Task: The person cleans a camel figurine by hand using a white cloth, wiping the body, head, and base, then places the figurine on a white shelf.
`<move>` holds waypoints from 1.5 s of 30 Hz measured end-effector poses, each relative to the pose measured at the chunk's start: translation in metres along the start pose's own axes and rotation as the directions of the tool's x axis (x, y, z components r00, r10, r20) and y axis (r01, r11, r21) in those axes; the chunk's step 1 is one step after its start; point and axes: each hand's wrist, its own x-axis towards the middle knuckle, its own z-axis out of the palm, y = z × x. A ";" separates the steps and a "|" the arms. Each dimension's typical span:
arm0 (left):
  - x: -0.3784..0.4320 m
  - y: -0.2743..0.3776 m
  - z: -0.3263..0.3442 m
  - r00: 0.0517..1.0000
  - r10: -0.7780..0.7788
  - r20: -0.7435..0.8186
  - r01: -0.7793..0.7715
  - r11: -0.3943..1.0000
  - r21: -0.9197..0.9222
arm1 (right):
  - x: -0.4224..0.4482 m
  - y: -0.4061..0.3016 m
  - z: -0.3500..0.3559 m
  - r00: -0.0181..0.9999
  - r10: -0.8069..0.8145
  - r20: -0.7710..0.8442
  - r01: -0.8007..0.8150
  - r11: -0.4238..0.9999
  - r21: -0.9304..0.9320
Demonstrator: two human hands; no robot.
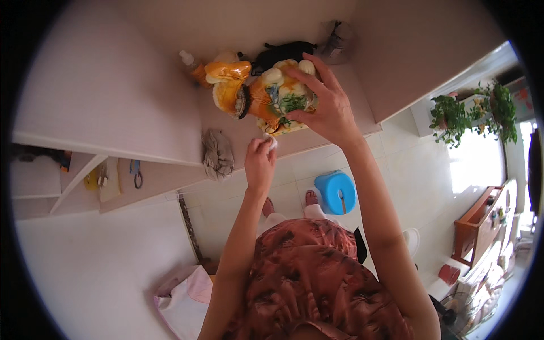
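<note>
A glazed ceramic figurine (259, 95) in orange, cream and green, seemingly an animal, rests on a pale shelf (340, 80). My right hand (329, 102) spans its right part, with the thumb on the near side and the fingers over the far side. My left hand (260, 163) pinches a small white wad (270, 141), perhaps tissue or cloth, close to the front of the figurine's base. Left of that hand, a crumpled grey-beige cloth (218, 155) drapes over the shelf's front edge.
Behind the figurine are a black pouch (284, 54), a clear plastic bag (337, 40) and a spray bottle (191, 63). Side panels bound the shelf. A blue plastic stool (338, 191) stands on the tiled floor by my feet. Potted plants (446, 117) are at right.
</note>
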 end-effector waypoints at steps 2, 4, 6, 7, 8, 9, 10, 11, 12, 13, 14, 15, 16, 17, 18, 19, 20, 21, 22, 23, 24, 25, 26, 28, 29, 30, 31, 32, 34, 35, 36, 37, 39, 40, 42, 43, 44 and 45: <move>-0.001 0.004 -0.001 0.999 0.041 -0.018 -0.041 0.999 -0.034 | -0.001 0.003 -0.001 1.000 -0.005 -0.008 0.005 1.000 0.000; 0.000 0.004 0.006 0.994 0.100 -0.040 -0.100 0.995 0.021 | -0.001 0.002 0.000 0.999 -0.039 -0.020 0.040 0.999 0.024; 0.001 0.009 0.015 0.986 0.156 -0.061 -0.151 0.986 0.074 | -0.001 -0.001 0.000 0.999 -0.031 -0.024 0.032 0.999 0.038; 0.002 0.014 0.022 0.982 0.180 -0.051 -0.176 0.982 0.073 | -0.001 -0.001 0.000 0.999 -0.028 -0.017 0.029 0.998 0.055; 0.004 0.019 0.029 0.978 0.204 -0.042 -0.201 0.977 0.072 | -0.002 0.000 0.001 0.999 -0.024 -0.022 0.025 0.998 0.054; 0.007 0.026 0.035 0.977 0.210 -0.039 -0.207 0.976 0.070 | -0.003 0.002 0.002 0.999 -0.031 -0.024 0.032 0.999 0.041; 0.011 0.035 0.041 0.974 0.226 -0.011 -0.226 0.973 0.046 | -0.004 0.004 0.002 0.999 -0.036 -0.025 0.037 0.999 0.027; 0.014 0.043 0.047 0.970 0.242 0.017 -0.243 0.970 0.023 | -0.004 0.006 0.001 0.999 -0.032 -0.030 0.033 0.999 0.025; 0.015 0.051 0.054 0.973 0.220 0.066 -0.217 0.975 -0.054 | -0.004 0.005 0.001 0.999 -0.025 -0.029 0.026 1.000 0.017; 0.016 0.051 0.063 0.974 0.216 0.063 -0.213 0.976 -0.047 | -0.004 0.002 0.002 0.999 -0.023 -0.023 0.024 1.000 0.013; 0.019 0.050 0.071 0.963 0.245 0.108 -0.246 0.969 -0.005 | -0.003 -0.001 0.004 0.999 -0.029 -0.020 0.030 0.999 0.021; 0.021 0.053 0.076 0.949 0.273 0.159 -0.281 0.959 0.025 | -0.003 0.000 0.003 0.999 -0.031 -0.015 0.031 0.999 0.025; 0.021 0.053 0.078 0.939 0.281 0.198 -0.286 0.958 -0.005 | -0.003 0.000 0.002 0.999 -0.033 -0.010 0.034 0.999 0.030; 0.022 0.051 0.077 0.941 0.275 0.195 -0.280 0.960 -0.003 | -0.003 0.000 0.003 0.999 -0.035 -0.004 0.036 0.999 0.033; 0.024 0.049 0.074 0.929 0.344 0.139 -0.353 0.935 0.042 | -0.003 0.003 0.002 0.999 -0.039 -0.010 0.039 0.999 0.035; 0.025 0.048 0.069 0.907 0.412 0.084 -0.419 0.903 0.093 | -0.004 0.005 0.001 0.999 -0.043 -0.015 0.043 0.998 0.039; 0.024 0.046 0.064 0.908 0.410 0.087 -0.417 0.904 0.090 | -0.005 0.006 -0.001 0.999 -0.039 -0.013 0.039 0.998 0.039; 0.023 0.042 0.058 0.913 0.404 0.064 -0.408 0.911 0.061 | -0.005 0.006 -0.002 0.999 -0.034 -0.007 0.035 0.999 0.027; 0.022 0.037 0.053 0.917 0.397 0.041 -0.398 0.917 0.030 | -0.005 0.006 -0.002 1.000 -0.030 -0.002 0.030 0.999 0.014; 0.021 0.033 0.047 0.916 0.398 0.046 -0.400 0.916 0.031 | -0.006 0.006 -0.002 1.000 -0.026 -0.004 0.026 1.000 0.017; 0.020 0.028 0.042 0.933 0.360 0.020 -0.361 0.932 0.039 | -0.005 0.005 -0.001 0.999 -0.035 -0.010 0.036 0.999 0.024; 0.019 0.024 0.036 0.947 0.322 -0.005 -0.321 0.946 0.044 | -0.005 0.004 -0.001 0.999 -0.044 -0.017 0.045 0.999 0.030; 0.017 0.018 0.032 0.949 0.315 -0.018 -0.314 0.948 0.051 | -0.005 0.003 -0.001 0.999 -0.042 -0.018 0.042 0.999 0.031; 0.014 0.011 0.020 0.953 0.302 -0.024 -0.298 0.949 0.104 | -0.004 0.002 0.000 0.999 -0.045 -0.019 0.046 0.999 0.026; 0.012 0.008 0.014 0.957 0.289 -0.031 -0.281 0.947 0.153 | -0.003 0.001 0.001 0.999 -0.047 -0.019 0.048 0.998 0.029; 0.010 0.007 0.006 0.967 0.252 -0.033 -0.244 0.957 0.157 | -0.003 0.001 0.000 0.999 -0.035 -0.018 0.035 0.999 0.029; 0.008 0.002 0.000 0.967 0.252 -0.034 -0.243 0.957 0.159 | -0.003 0.001 0.000 1.000 -0.023 -0.016 0.023 0.999 0.029; 0.007 -0.003 -0.006 0.976 0.213 -0.046 -0.200 0.959 0.199 | -0.003 0.001 0.000 1.000 -0.024 -0.015 0.024 0.999 0.031; 0.004 -0.007 -0.016 0.990 0.093 -0.105 -0.071 0.977 0.201 | -0.003 0.001 0.002 0.999 -0.041 -0.028 0.043 0.998 0.040; 0.004 -0.007 -0.017 0.990 0.089 -0.109 -0.066 0.977 0.205 | -0.003 0.001 0.002 0.999 -0.046 -0.025 0.047 0.998 0.045; 0.010 0.005 -0.023 0.967 0.102 -0.232 -0.070 0.987 0.144 | -0.003 0.001 0.001 0.998 -0.041 -0.036 0.042 0.999 0.028; 0.019 0.019 -0.027 0.930 0.107 -0.351 -0.084 0.993 0.080 | -0.003 0.003 0.001 0.998 -0.036 -0.048 0.036 0.999 0.006; 0.032 0.040 -0.026 0.897 0.156 -0.414 -0.149 0.988 0.049 | -0.004 0.003 0.002 0.999 -0.033 -0.039 0.033 0.999 0.010; 0.038 0.039 -0.022 0.875 0.256 -0.410 -0.247 0.966 0.077 | -0.002 0.002 0.003 0.999 -0.031 -0.043 0.032 0.999 0.009; 0.041 0.035 -0.015 0.834 0.337 -0.438 -0.342 0.937 0.069 | -0.003 -0.001 0.005 0.999 -0.028 -0.030 0.028 0.999 0.015; 0.038 0.032 -0.012 0.832 0.332 -0.445 -0.336 0.939 0.072 | -0.003 -0.001 0.004 0.999 -0.014 -0.029 0.014 1.000 0.016; 0.034 0.029 -0.008 0.887 0.213 -0.409 -0.250 0.968 -0.038 | -0.001 -0.001 0.004 0.999 -0.023 -0.023 0.023 1.000 0.017; 0.027 0.025 -0.004 0.932 0.091 -0.350 -0.150 0.978 -0.146 | -0.003 0.000 0.003 1.000 -0.017 -0.022 0.018 1.000 0.010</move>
